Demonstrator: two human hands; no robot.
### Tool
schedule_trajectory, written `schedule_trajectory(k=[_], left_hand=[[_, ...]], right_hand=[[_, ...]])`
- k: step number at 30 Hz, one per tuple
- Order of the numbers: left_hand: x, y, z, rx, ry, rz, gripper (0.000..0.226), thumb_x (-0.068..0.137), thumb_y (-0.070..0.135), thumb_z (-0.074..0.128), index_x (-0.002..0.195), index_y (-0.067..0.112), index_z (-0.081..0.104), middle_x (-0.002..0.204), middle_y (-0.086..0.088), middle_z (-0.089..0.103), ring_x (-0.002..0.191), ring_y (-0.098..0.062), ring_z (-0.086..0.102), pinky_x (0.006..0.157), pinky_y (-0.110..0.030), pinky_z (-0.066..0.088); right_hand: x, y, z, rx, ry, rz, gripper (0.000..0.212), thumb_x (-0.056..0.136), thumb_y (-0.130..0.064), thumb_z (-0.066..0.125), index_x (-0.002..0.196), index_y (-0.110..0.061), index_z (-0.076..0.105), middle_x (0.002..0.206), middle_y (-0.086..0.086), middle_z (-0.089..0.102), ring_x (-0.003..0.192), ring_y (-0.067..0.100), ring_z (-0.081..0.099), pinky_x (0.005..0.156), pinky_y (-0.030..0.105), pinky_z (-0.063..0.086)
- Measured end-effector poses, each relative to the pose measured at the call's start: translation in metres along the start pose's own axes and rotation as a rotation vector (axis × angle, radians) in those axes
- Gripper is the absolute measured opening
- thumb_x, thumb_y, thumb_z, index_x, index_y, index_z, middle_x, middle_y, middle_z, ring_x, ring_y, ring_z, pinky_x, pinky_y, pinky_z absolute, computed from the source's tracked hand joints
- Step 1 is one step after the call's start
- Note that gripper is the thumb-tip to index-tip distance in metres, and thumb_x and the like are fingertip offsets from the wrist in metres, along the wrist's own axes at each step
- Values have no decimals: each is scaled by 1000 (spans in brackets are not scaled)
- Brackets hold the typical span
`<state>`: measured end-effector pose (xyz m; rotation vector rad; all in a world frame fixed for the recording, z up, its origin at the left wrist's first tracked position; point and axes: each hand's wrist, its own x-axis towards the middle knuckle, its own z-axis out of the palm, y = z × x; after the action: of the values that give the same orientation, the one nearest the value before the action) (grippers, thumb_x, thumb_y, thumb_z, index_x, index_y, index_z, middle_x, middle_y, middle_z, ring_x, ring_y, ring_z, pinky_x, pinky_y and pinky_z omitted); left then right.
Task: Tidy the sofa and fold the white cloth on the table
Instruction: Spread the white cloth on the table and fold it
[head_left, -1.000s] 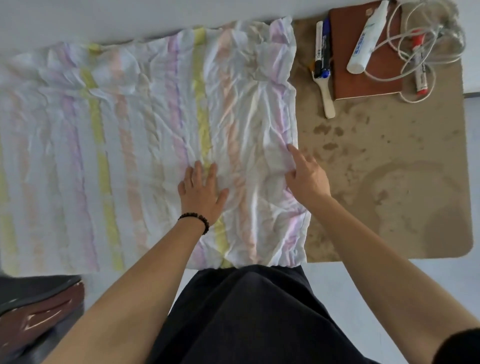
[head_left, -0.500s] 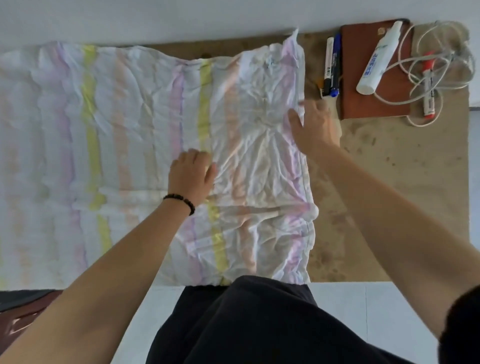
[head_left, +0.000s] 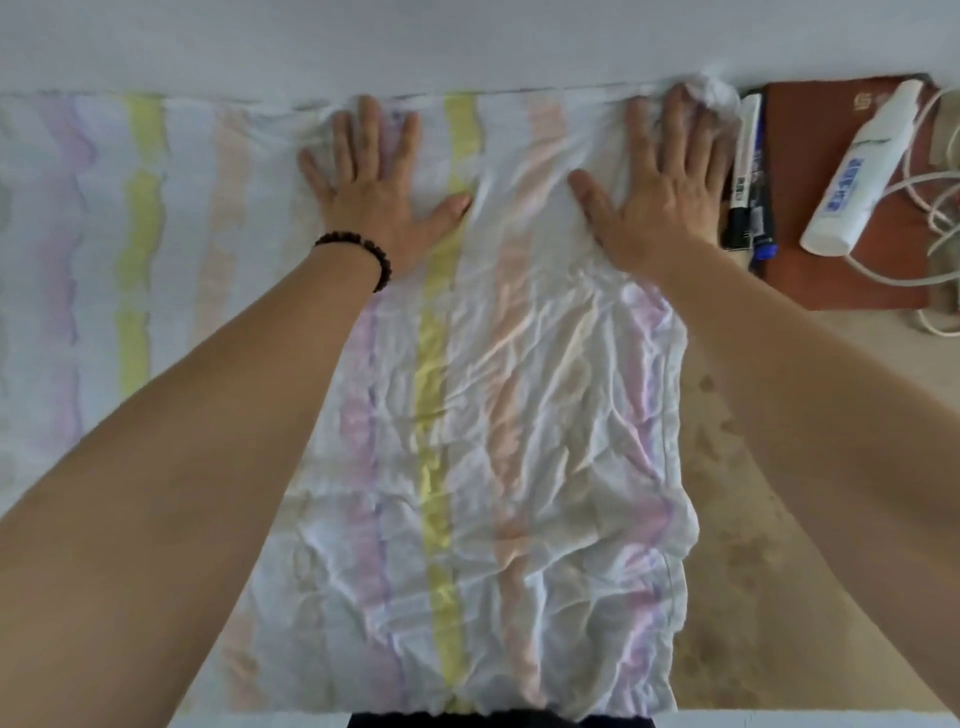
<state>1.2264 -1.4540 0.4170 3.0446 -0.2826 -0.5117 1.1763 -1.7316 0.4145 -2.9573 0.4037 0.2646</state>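
The white cloth (head_left: 545, 441), crumpled and crossed by pale yellow, pink and purple stripes, lies spread over the brown table (head_left: 753, 519). It reaches from the near edge to the far edge and runs off to the left. My left hand (head_left: 374, 176), with a dark bead bracelet at the wrist, presses flat on the cloth near its far edge. My right hand (head_left: 665, 176) presses flat on the cloth's far right corner, fingers spread. Both hands hold nothing. The sofa is not in view.
Right of the cloth lie two markers (head_left: 748, 176) beside a brown notebook (head_left: 841, 260). A white spray bottle (head_left: 857, 171) and a white cable (head_left: 935, 208) rest on the notebook. A pale wall runs along the table's far edge.
Both hands slid away from me over the cloth, from its middle to its far edge, and now lie flat with fingers spread. The far part of the cloth looks smoother.
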Motion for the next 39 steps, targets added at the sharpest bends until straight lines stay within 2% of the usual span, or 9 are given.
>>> schedule_trajectory(k=[7, 11, 14, 19, 23, 27, 31, 33, 39], left_hand=[[3, 10, 17, 3, 246, -52, 83, 83, 83, 9, 153, 38, 11, 163, -9, 5, 149, -33, 6, 113, -65, 3], [6, 11, 22, 7, 304, -74, 81, 83, 82, 11, 152, 40, 13, 162, -11, 7, 149, -31, 7, 114, -62, 4], [6, 10, 24, 31, 318, -77, 81, 83, 81, 11, 152, 38, 12, 162, -11, 9, 148, -31, 9, 114, -62, 5], [7, 11, 22, 44, 327, -63, 79, 84, 80, 12, 152, 39, 15, 161, -11, 11, 147, -32, 13, 114, -62, 6], [4, 8, 21, 21, 365, -67, 75, 88, 74, 15, 151, 33, 21, 159, -13, 20, 145, -33, 21, 114, -61, 9], [-19, 15, 16, 65, 484, -24, 64, 99, 57, 12, 149, 22, 33, 155, -16, 28, 142, -32, 28, 114, -57, 15], [-95, 4, 38, -48, 662, 96, 48, 103, 45, 32, 140, 20, 48, 150, -16, 38, 141, -31, 33, 113, -58, 20], [-148, -16, 57, -43, 613, -4, 55, 100, 50, 35, 147, 21, 37, 154, -19, 29, 145, -33, 24, 114, -59, 14], [-232, -51, 87, -52, 117, -318, 82, 88, 74, 13, 155, 27, 7, 161, -19, -3, 148, -38, -4, 113, -66, -1]], right_hand=[[-4, -2, 9, -25, 187, -28, 80, 92, -76, 16, 157, -29, 18, 165, 15, 12, 150, 40, 12, 121, 55, 6], [-20, -16, 6, -119, 297, -78, 64, 102, -56, 20, 155, -20, 26, 161, 24, 16, 148, 47, 13, 120, 59, 8], [-77, -50, 16, 73, 373, -188, 56, 106, -45, 30, 153, -17, 36, 159, 26, 23, 147, 48, 18, 120, 58, 14], [-167, -49, 43, 42, 54, -312, 76, 97, -68, 33, 157, -23, 24, 164, 21, 9, 151, 41, 3, 121, 54, 8], [-155, -8, 44, 8, 60, -176, 82, 92, -76, 27, 158, -31, 13, 166, 12, 3, 153, 28, 1, 124, 43, 1], [-158, -10, 46, 13, 69, -187, 82, 93, -75, 26, 159, -29, 10, 166, 12, 2, 153, 28, 0, 123, 46, 4], [-158, -9, 45, 47, 76, -210, 82, 93, -75, 26, 159, -28, 10, 166, 14, -2, 153, 31, -3, 123, 51, 3], [-159, -9, 44, 52, 54, -242, 81, 92, -77, 25, 158, -32, 9, 166, 13, -3, 152, 34, -4, 122, 54, 1], [-159, -9, 43, 36, 29, -221, 83, 89, -82, 22, 157, -37, 7, 167, 7, -3, 152, 34, -6, 120, 53, -6]])
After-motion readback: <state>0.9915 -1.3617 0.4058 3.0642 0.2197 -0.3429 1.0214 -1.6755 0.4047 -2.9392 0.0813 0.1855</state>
